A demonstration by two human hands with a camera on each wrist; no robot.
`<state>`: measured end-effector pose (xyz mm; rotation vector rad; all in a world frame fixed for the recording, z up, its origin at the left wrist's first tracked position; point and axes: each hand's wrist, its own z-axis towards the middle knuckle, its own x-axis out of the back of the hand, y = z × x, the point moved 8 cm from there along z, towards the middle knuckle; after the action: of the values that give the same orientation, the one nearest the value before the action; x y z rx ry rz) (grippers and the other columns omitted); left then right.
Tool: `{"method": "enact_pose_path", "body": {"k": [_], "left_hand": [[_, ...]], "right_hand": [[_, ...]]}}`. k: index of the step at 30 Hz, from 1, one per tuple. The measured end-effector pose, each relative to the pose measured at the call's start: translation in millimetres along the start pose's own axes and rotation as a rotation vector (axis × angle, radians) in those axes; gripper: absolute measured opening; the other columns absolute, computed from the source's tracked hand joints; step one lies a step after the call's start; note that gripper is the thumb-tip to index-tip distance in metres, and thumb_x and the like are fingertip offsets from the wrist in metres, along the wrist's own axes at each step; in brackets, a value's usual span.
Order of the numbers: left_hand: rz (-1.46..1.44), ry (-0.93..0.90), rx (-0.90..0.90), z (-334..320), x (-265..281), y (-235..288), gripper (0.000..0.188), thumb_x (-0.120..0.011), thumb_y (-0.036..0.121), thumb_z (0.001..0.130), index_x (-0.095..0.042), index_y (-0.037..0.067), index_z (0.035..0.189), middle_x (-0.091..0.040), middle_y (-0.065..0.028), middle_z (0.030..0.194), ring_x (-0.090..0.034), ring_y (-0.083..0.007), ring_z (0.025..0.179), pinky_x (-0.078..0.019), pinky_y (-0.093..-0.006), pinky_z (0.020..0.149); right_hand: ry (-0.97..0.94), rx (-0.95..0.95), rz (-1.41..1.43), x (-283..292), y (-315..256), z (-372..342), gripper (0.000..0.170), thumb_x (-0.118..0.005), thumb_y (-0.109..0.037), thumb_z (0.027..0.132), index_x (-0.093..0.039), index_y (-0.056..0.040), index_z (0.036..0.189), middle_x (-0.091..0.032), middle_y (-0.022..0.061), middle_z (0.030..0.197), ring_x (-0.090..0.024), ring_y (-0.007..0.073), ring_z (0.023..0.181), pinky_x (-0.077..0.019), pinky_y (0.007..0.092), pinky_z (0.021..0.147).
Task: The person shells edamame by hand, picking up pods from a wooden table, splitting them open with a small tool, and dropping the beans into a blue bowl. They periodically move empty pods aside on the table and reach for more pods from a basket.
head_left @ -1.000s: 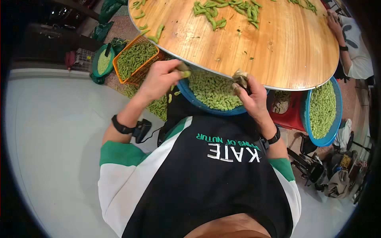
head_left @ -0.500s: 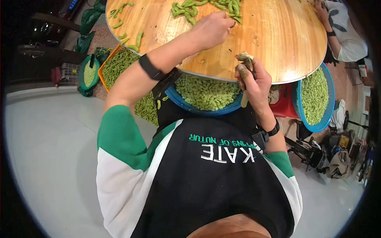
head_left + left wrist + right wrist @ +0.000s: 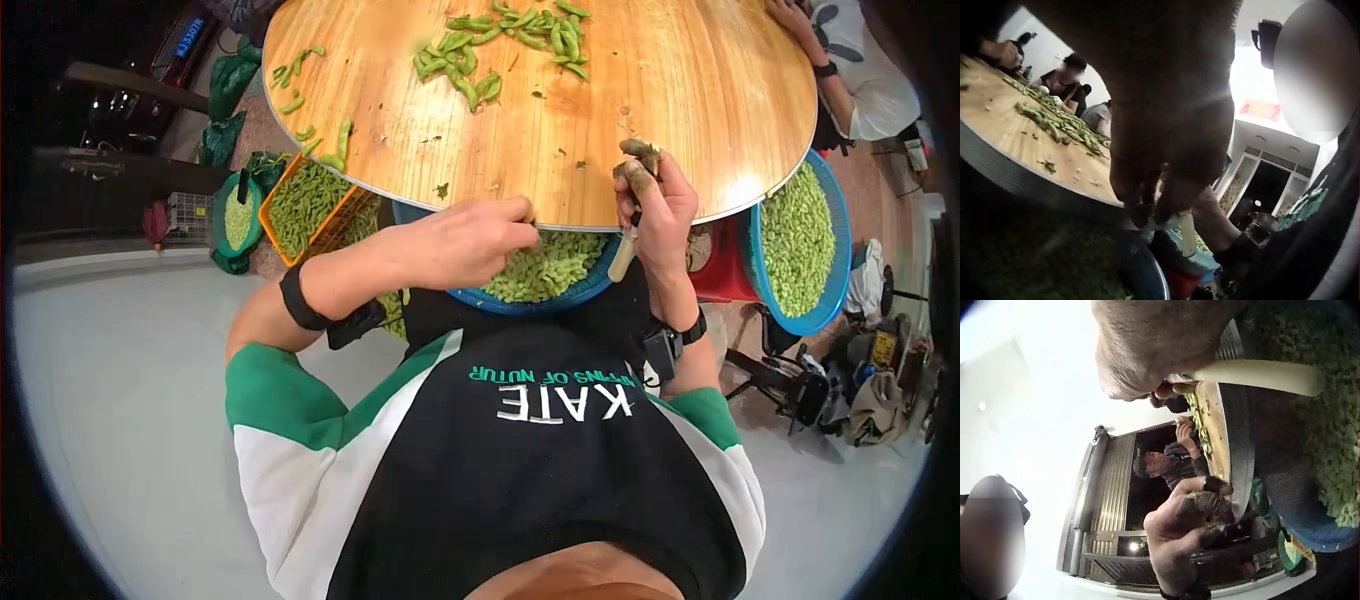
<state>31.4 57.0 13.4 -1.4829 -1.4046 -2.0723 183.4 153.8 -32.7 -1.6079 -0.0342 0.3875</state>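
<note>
My right hand [image 3: 665,215] grips a tool with a cream handle [image 3: 622,258] that points down over the basin; its working end is hidden by the fingers. Stained covers sit on the thumb and forefinger. My left hand [image 3: 478,240] is bent at the table's front edge, fingertips drawn together and dark in the right wrist view; I cannot tell whether a pod is between them. Below both hands stands a blue basin [image 3: 590,290] of shelled green beans [image 3: 545,268]. Green bean pods [image 3: 465,65] lie loose on the round wooden table [image 3: 700,110].
An orange basket [image 3: 335,222] of pods stands to the left, beside a small green basin [image 3: 222,205]. On the right are a red stool [image 3: 722,275] and another blue basin [image 3: 848,265] of beans. Another person's arm [image 3: 835,85] rests at the table's far right.
My left hand first reached out over the pods on the table, then came back to the near edge above the basin. My right hand still holds the cream-handled tool close to the edge.
</note>
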Motion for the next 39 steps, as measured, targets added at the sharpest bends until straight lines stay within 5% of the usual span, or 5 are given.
{"method": "enact_pose_path", "body": {"k": [6, 16, 26, 33, 39], "left_hand": [[0.302, 0.483, 0.093, 73.3, 71.7, -78.9, 0.020, -0.054, 0.009, 0.081, -0.062, 0.003, 0.098, -0.059, -0.0149, 0.087, -0.060, -0.0333, 0.078, -0.0497, -0.0434, 0.072], [0.292, 0.518, 0.498, 105.3, 72.2, -184.8, 0.017, -0.052, 0.014, 0.084, -0.055, 0.000, 0.094, -0.057, -0.0269, 0.095, -0.056, -0.0442, 0.091, -0.0459, -0.0492, 0.080], [0.090, 0.555, 0.675, 93.5, 92.6, -179.2, 0.019, -0.053, 0.003, 0.076, -0.052, -0.003, 0.095, -0.059, -0.0274, 0.091, -0.057, -0.0433, 0.090, -0.0454, -0.0498, 0.078], [0.555, 0.647, 0.454, 88.9, 80.4, -151.0, 0.018, -0.054, 0.004, 0.078, -0.058, -0.001, 0.094, -0.060, -0.0272, 0.082, -0.062, -0.0391, 0.082, -0.0511, -0.0455, 0.075], [-0.616, 0.631, 0.285, 57.2, 66.7, -77.2, 0.013, -0.057, 0.010, 0.085, -0.057, -0.002, 0.088, -0.064, -0.0139, 0.072, -0.061, -0.0196, 0.062, -0.0481, -0.0314, 0.058]], "right_hand": [[-0.038, 0.031, 0.039, 3.6, 0.6, -0.9, 0.023, -0.049, -0.008, 0.093, -0.054, 0.0031, 0.113, -0.056, 0.0040, 0.072, -0.043, 0.0038, 0.048, -0.0332, 0.0188, 0.041], [-0.077, 0.114, -0.094, 0.3, -6.3, -6.9, 0.025, -0.049, -0.013, 0.096, -0.053, -0.0003, 0.117, -0.055, 0.0018, 0.074, -0.044, 0.0033, 0.054, -0.0360, 0.0188, 0.046], [-0.181, 0.157, -0.065, -9.2, -3.5, -6.7, 0.029, -0.044, -0.016, 0.098, -0.051, 0.0001, 0.121, -0.055, 0.0027, 0.074, -0.042, 0.0038, 0.048, -0.0361, 0.0192, 0.042], [-0.163, 0.112, -0.035, -9.9, -2.5, -10.3, 0.029, -0.045, -0.015, 0.098, -0.051, -0.0012, 0.122, -0.055, 0.0029, 0.073, -0.041, 0.0043, 0.046, -0.0344, 0.0195, 0.039], [-0.176, 0.022, 0.051, -26.8, -9.1, -20.1, 0.037, -0.046, -0.016, 0.097, -0.048, -0.0016, 0.131, -0.057, 0.0029, 0.074, -0.044, 0.0057, 0.051, -0.0362, 0.0193, 0.045]]}}
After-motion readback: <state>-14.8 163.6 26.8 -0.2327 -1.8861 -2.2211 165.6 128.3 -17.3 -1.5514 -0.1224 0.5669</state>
